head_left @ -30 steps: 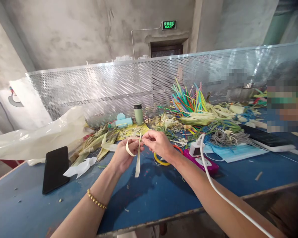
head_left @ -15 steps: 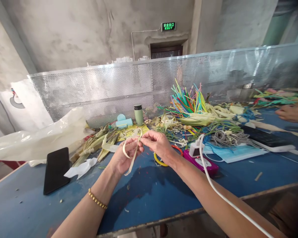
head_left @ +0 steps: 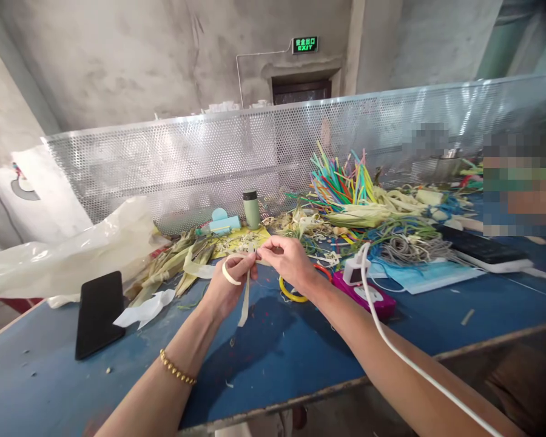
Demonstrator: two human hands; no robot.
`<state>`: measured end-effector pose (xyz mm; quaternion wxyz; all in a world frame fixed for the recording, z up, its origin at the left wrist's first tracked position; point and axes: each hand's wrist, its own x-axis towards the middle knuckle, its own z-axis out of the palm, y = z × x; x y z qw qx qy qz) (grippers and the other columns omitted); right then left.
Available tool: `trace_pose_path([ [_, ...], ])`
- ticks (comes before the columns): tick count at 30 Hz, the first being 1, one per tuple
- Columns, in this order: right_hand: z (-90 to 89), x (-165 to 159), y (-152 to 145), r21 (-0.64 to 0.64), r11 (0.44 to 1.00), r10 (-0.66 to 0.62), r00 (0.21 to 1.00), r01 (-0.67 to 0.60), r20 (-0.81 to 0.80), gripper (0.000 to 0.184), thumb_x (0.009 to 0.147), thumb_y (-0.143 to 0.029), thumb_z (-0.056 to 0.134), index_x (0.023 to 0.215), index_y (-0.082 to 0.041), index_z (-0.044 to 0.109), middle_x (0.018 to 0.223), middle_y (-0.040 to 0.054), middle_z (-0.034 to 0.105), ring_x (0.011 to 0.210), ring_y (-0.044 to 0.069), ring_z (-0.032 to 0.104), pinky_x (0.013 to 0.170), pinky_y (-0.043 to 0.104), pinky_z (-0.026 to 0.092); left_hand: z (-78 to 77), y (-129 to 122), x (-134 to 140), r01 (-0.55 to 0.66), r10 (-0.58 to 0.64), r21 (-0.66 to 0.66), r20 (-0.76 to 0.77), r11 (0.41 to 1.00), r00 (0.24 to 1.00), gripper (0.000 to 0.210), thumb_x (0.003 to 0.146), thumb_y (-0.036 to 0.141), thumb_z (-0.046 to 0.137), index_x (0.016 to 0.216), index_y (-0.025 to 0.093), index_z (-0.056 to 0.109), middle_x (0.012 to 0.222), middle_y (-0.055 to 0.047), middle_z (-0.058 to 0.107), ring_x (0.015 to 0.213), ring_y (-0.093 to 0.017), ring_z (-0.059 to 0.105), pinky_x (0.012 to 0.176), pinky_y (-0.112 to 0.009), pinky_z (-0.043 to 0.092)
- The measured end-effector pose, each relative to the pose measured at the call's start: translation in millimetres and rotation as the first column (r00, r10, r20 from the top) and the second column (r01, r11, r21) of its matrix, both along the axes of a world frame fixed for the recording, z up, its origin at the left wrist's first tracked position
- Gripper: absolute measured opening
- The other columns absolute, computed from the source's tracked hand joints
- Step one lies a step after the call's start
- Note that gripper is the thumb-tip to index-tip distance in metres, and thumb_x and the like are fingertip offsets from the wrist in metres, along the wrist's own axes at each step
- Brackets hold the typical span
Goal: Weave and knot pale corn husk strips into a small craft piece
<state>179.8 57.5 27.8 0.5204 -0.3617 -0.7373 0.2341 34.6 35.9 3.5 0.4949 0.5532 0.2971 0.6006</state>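
Note:
My left hand [head_left: 227, 288] is closed, its thumb and fingers pinching a pale, flat husk strip [head_left: 244, 306]. One part of the strip curls in a loop over the back of the thumb, and one end hangs below the fingers. My right hand [head_left: 287, 262] is closed too, thumb and forefinger pinched together at the left fingertips, where the strip passes. What exactly lies between the right fingertips is too small to see clearly. Both hands are above the blue table [head_left: 255, 376]. Just under the right wrist lies a yellow and red ring [head_left: 292, 296].
Left are a black phone [head_left: 99, 315], white scrap [head_left: 144, 308] and dried husks [head_left: 173, 267]. A green bottle [head_left: 251, 210] stands behind. Rightward lie a purple device [head_left: 368, 297] with a white cable [head_left: 391, 345], coloured stems [head_left: 341, 182], cord [head_left: 414, 247] and a blue mask [head_left: 430, 278].
The strip's loop has become smaller and its hanging end now falls straighter. My right fingertips still meet the left ones. The view has shifted slightly, and the co-worker's hand at right is now blurred out.

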Motion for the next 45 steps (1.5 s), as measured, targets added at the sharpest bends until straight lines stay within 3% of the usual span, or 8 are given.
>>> trace_pose_path([
  [6,-2.1,-3,-2,-0.076,0.996,-0.049,0.997,0.053,0.059,0.031,0.076,-0.041,0.06,0.059,-0.014,0.059,0.054,-0.0007,0.053,0.052,0.01,0.043,0.049,0.023,0.029,-1.8,0,0,-0.109,0.116,0.062,-0.116,0.992,0.986,0.026,0.071,0.032,0.073,0.055,0.015,0.062,0.053,0.001,0.051,0.055,-0.01,0.044,0.057,-0.026,0.031],
  [12,-5.9,-4,3,-0.002,0.992,-0.129,0.987,0.129,0.095,0.021,0.072,-0.022,0.058,0.052,-0.016,0.051,0.052,-0.0025,0.048,0.052,0.009,0.041,0.051,0.023,0.028,-0.6,-3,0,-0.151,0.15,0.011,-0.204,0.988,0.967,0.024,0.067,0.031,0.075,0.057,0.014,0.061,0.054,0.001,0.053,0.053,-0.01,0.043,0.053,-0.024,0.03],
  [21,-7.3,-2,2,-0.199,0.962,0.138,0.961,-0.188,-0.241,0.009,0.067,-0.021,0.058,0.06,-0.016,0.056,0.054,-0.0024,0.053,0.05,0.008,0.043,0.048,0.022,0.032,8.5,-10,1,-0.012,0.009,-0.106,-0.029,0.994,1.0,0.016,0.064,0.026,0.076,0.065,0.012,0.068,0.061,-0.003,0.062,0.056,-0.012,0.052,0.056,-0.025,0.038],
  [27,-2.1,-1,-6,-0.325,0.87,0.236,0.892,-0.371,-0.385,0.018,0.068,-0.03,0.064,0.061,-0.016,0.054,0.046,-0.0061,0.043,0.041,0.006,0.034,0.041,0.021,0.025,13.9,-14,1,0.071,-0.065,-0.185,0.04,0.98,0.997,0.015,0.062,0.022,0.076,0.066,0.01,0.069,0.061,-0.005,0.063,0.057,-0.012,0.055,0.059,-0.025,0.042],
  [36,-4.3,-3,-6,-0.371,0.841,0.225,0.879,-0.393,-0.42,0.026,0.068,-0.038,0.068,0.065,-0.016,0.053,0.047,-0.0041,0.048,0.039,0.006,0.036,0.039,0.021,0.021,8.4,-8,-3,0.143,-0.128,-0.205,0.086,0.968,0.988,0.015,0.067,0.022,0.075,0.069,0.009,0.069,0.062,-0.005,0.063,0.057,-0.011,0.055,0.059,-0.023,0.043],
  [39,-7.6,-2,1,-0.391,0.859,0.186,0.913,-0.33,-0.363,0.023,0.07,-0.034,0.064,0.062,-0.017,0.052,0.047,-0.0043,0.047,0.039,0.006,0.035,0.039,0.021,0.023,6.4,-5,-5,0.134,-0.108,-0.227,0.125,0.964,0.986,0.018,0.065,0.021,0.077,0.075,0.009,0.07,0.067,-0.005,0.064,0.06,-0.01,0.056,0.059,-0.022,0.043],
  [42,-8.6,6,14,-0.325,0.939,0.055,0.982,-0.112,-0.179,0.014,0.071,-0.025,0.058,0.06,-0.017,0.054,0.046,-0.0039,0.044,0.043,0.009,0.038,0.043,0.022,0.028,2.9,-2,-8,0.072,-0.052,-0.219,0.097,0.973,0.994,0.019,0.063,0.022,0.078,0.074,0.009,0.069,0.066,-0.005,0.064,0.057,-0.01,0.055,0.057,-0.022,0.041],
  [45,-5.8,15,22,0.078,0.966,-0.236,0.966,0.245,-0.106,0.015,0.068,-0.009,0.049,0.073,-0.017,0.062,0.071,0.003,0.06,0.067,0.015,0.054,0.065,0.028,0.042,-0.9,-2,-8,-0.019,0.014,-0.22,-0.022,0.975,1.0,0.019,0.062,0.024,0.077,0.072,0.01,0.07,0.066,-0.004,0.064,0.054,-0.01,0.053,0.053,-0.023,0.038],
])
